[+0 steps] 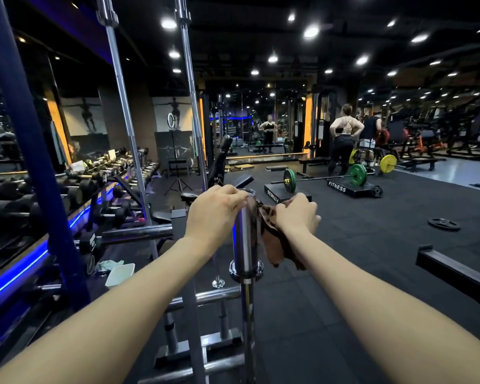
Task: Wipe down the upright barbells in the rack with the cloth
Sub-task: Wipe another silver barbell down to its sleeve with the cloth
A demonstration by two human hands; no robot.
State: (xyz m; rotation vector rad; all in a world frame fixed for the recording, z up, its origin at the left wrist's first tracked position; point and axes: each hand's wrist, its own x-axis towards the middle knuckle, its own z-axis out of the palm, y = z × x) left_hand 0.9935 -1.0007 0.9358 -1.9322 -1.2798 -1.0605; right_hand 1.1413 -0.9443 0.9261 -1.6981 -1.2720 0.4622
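left hand point(215, 210) sits on top of the shiny barbell point(245, 236), fingers curled over its top end and holding it. this bar stands upright in the metal rack point(205, 297) right in front of the person. right hand point(297, 216) is just beside the bar, fingers bunched tight around a brown cloth point(272, 242). the cloth hangs down and touches the bar's thick sleeve. two more tall bars point(125, 112) lean up to the left. farther right, a loaded bar with green plates point(358, 175) lies on the black floor point(372, 259).
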